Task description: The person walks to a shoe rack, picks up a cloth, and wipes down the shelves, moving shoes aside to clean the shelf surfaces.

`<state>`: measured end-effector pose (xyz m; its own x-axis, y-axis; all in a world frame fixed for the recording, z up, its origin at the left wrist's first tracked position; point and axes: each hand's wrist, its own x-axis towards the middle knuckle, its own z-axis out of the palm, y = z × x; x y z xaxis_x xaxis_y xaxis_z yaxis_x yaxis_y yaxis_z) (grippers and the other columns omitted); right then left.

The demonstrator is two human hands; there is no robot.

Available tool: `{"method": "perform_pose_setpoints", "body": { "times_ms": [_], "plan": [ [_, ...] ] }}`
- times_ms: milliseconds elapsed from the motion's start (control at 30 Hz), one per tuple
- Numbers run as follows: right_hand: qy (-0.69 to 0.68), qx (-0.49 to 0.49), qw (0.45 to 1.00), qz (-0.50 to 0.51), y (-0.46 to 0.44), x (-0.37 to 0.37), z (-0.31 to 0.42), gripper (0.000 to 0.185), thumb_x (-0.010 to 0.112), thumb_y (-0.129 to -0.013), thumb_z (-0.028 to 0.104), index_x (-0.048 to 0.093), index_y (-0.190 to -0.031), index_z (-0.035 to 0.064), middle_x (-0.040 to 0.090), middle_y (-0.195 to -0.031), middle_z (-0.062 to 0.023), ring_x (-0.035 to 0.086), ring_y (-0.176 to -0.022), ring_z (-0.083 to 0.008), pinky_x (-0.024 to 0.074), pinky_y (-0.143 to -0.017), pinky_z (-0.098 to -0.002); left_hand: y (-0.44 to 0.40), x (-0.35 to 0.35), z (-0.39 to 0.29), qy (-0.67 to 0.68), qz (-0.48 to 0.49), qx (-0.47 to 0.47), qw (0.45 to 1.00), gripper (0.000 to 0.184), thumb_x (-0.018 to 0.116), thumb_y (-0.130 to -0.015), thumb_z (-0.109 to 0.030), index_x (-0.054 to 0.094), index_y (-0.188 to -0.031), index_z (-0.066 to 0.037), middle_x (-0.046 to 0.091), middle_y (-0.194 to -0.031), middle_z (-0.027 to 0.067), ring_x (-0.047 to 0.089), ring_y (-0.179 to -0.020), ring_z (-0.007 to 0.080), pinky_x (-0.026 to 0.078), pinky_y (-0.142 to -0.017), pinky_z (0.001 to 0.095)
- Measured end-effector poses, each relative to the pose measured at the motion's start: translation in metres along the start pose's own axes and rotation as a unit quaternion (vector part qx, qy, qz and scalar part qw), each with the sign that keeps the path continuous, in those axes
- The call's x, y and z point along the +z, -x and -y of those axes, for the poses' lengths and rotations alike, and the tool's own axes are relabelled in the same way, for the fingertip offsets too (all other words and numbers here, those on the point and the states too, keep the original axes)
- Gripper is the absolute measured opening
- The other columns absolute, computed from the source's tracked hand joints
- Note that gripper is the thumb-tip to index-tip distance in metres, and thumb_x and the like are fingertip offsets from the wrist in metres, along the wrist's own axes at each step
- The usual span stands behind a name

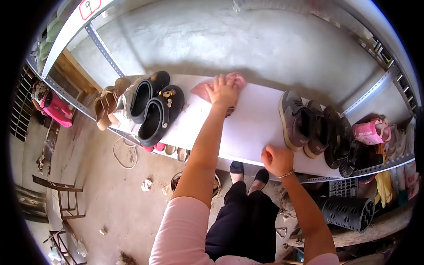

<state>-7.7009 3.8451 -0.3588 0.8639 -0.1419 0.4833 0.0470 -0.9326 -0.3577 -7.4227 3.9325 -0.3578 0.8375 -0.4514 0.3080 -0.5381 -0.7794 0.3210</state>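
A pink cloth lies bunched on the white shelf board, towards its back edge. On top of it presses my left hand, fingers curved over the folds and holding it against the board. My right hand is curled into a fist at the board's front edge, with nothing visible in it. Black clogs with small charms stand to the left of the cloth. To the right of it is a grey sneaker, nearest to my right hand.
Brown shoes stand at the shelf's left end; dark sandals and a pink bag are at the right. Metal uprights frame the shelf. Below are a black plastic cylinder and a basket rim. A chair frame stands on the left.
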Motion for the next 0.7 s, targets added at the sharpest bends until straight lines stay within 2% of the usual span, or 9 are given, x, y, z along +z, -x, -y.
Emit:
{"method": "perform_pose_setpoints", "body": {
  "times_ms": [67,133,267,467,700],
  "plan": [
    [0.000,-0.005,1.000,-0.019,0.000,0.003,-0.001,0.021,0.063,-0.077,0.021,0.052,-0.062,0.0116,0.052,-0.050,-0.0050,0.053,-0.046,-0.0289,0.0406,-0.044,-0.0395,-0.014,-0.005,0.009,0.006,0.006,-0.094,0.995,0.046,0.039,-0.094,-0.040,0.042,-0.139,-0.030,0.031,-0.149,0.0124,0.020,-0.141,0.0298,0.010,-0.110,0.0619],
    [0.008,-0.002,1.000,0.007,0.001,0.001,-0.002,0.022,0.063,-0.077,0.021,0.051,-0.061,0.0122,0.052,-0.051,-0.0057,0.054,-0.047,-0.0289,0.0404,-0.044,-0.0401,-0.013,-0.002,0.012,-0.026,-0.025,-0.138,0.990,0.047,0.038,-0.094,-0.040,0.040,-0.140,-0.032,0.034,-0.147,0.0114,0.025,-0.139,0.0288,0.013,-0.109,0.0612],
    [0.018,-0.001,1.000,-0.016,0.003,0.002,-0.001,0.022,0.062,-0.076,0.022,0.051,-0.060,0.0127,0.054,-0.053,-0.0075,0.056,-0.049,-0.0301,0.0416,-0.045,-0.0420,0.010,-0.005,0.013,-0.024,-0.033,-0.109,0.993,0.049,0.041,-0.092,-0.041,0.038,-0.141,-0.034,0.039,-0.143,0.0099,0.030,-0.135,0.0283,0.014,-0.108,0.0611],
    [0.029,0.010,0.999,-0.028,0.006,0.002,0.001,0.022,0.061,-0.077,0.025,0.053,-0.061,0.0123,0.056,-0.054,-0.0083,0.057,-0.049,-0.0312,0.0434,-0.046,-0.0426,0.072,-0.017,0.011,-0.044,-0.060,-0.071,0.995,0.048,0.042,-0.092,-0.039,0.041,-0.139,-0.031,0.040,-0.142,0.0104,0.031,-0.135,0.0280,0.015,-0.109,0.0606],
    [0.032,0.033,0.999,-0.026,0.007,0.003,0.005,0.026,0.060,-0.080,0.029,0.054,-0.061,0.0120,0.058,-0.055,-0.0082,0.059,-0.051,-0.0309,0.0446,-0.048,-0.0439,0.124,-0.030,0.003,-0.051,-0.078,-0.087,0.992,0.050,0.046,-0.089,-0.041,0.044,-0.137,-0.028,0.041,-0.141,0.0115,0.032,-0.134,0.0303,0.014,-0.108,0.0617]
  ]
}}
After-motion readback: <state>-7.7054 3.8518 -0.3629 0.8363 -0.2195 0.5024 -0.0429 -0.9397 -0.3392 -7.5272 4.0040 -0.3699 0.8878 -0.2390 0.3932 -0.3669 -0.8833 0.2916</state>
